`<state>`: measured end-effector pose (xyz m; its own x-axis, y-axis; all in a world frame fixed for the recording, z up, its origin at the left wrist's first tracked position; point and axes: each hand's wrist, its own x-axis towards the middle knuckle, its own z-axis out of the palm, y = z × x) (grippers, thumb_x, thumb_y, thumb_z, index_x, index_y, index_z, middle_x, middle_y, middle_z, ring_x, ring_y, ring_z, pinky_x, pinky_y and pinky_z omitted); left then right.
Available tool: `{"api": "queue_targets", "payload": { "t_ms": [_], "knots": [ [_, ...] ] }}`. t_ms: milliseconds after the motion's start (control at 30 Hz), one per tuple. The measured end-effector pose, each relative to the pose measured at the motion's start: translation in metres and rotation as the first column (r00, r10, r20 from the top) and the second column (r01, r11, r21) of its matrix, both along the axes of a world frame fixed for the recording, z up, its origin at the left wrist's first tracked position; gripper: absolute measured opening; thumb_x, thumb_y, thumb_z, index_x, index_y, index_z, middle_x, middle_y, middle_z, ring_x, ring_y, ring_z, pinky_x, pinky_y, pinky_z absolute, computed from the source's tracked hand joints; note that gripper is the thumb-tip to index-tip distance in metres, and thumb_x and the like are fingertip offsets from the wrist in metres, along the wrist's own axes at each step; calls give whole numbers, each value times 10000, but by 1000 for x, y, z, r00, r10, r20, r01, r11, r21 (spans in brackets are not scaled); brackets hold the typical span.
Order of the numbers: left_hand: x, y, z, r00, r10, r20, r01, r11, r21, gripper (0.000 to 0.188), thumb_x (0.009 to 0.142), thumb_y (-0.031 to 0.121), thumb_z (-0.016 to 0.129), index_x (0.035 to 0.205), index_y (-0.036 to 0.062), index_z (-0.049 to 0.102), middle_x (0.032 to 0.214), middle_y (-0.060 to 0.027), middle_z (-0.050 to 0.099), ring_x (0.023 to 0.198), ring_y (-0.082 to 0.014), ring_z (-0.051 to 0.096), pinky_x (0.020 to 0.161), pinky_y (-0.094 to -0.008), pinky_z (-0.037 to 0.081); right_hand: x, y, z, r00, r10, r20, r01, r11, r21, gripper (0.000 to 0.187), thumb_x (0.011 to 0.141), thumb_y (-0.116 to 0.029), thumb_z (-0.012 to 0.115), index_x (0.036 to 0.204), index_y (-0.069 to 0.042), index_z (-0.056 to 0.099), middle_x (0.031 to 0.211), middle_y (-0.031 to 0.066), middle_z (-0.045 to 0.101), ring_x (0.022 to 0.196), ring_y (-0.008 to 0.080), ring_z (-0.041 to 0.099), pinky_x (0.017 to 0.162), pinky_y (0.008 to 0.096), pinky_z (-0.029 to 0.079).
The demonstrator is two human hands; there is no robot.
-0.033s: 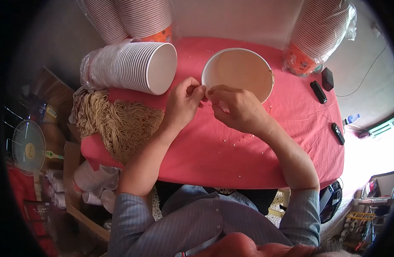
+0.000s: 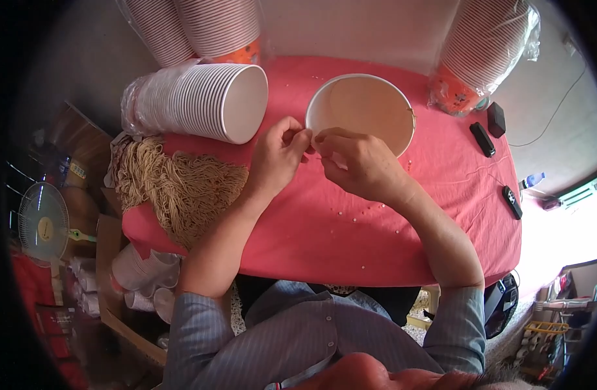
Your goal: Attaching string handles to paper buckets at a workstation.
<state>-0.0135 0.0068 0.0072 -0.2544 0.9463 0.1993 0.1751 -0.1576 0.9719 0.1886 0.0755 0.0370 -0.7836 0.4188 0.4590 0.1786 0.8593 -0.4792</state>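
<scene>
My left hand (image 2: 284, 151) and my right hand (image 2: 363, 166) meet at the near left rim of a large white round paper tub (image 2: 376, 117). Thumb and fingers are pinched together on both hands, a small gap apart. What they pinch is too small or hidden to make out. A thin strand with tiny beads hangs over the tub's right rim (image 2: 413, 114). Small white and red beads (image 2: 355, 220) lie scattered on the cloth below my right hand. Beside my left forearm lies a thick bundle of tan cords (image 2: 194, 188), drooping over the table's left edge.
A red cloth (image 2: 311, 247) covers the table. A nested stack of tubs (image 2: 194, 101) lies at left; more stacks stand at the back left and back right (image 2: 474, 58). Black devices (image 2: 482, 140) and a remote (image 2: 511, 203) sit at right. A cardboard box (image 2: 126, 312) stands low left, near a fan (image 2: 44, 221).
</scene>
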Motion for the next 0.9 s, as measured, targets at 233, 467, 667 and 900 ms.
{"api": "queue_targets", "payload": {
  "t_ms": [233, 467, 667, 900],
  "knots": [
    [-5, 1, -5, 999, -13, -44, 13, 1000, 19, 178, 1094, 142, 636, 1007, -11, 659, 890, -76, 729, 829, -133, 725, 711, -304, 617, 0, 2, -1, 1000, -8, 29, 9, 1000, -27, 191, 860, -22, 739, 1050, -32, 723, 1191, 107, 767, 990, 359, 750, 833, 450, 613],
    [-3, 2, -4, 998, -13, -60, 13, 1000, 11, 163, 1082, 132, 645, 1003, -9, 664, 891, -82, 733, 817, -132, 719, 717, -303, 607, 0, 9, -9, 1000, 20, 0, -20, 1000, -12, 117, 864, -15, 727, 980, -18, 719, 1179, 106, 767, 980, 354, 751, 840, 455, 608],
    [-5, 4, -11, 999, -24, -46, 25, 1000, 9, 166, 1082, 133, 647, 995, -7, 664, 885, -74, 739, 816, -132, 721, 716, -302, 597, -2, 11, -13, 993, 30, -113, -31, 1000, -2, 99, 864, -67, 697, 959, -39, 700, 952, 145, 733, 852, 395, 728, 753, 492, 589],
    [-4, 4, -9, 999, -27, -47, 26, 1000, -8, 157, 1080, 126, 647, 989, -2, 661, 889, -76, 746, 808, -134, 719, 731, -304, 592, 0, 10, -11, 997, -67, -30, 61, 984, -165, 213, 877, -7, 730, 1087, -27, 761, 910, 128, 757, 807, 259, 735, 750, 386, 596]
  ]
}}
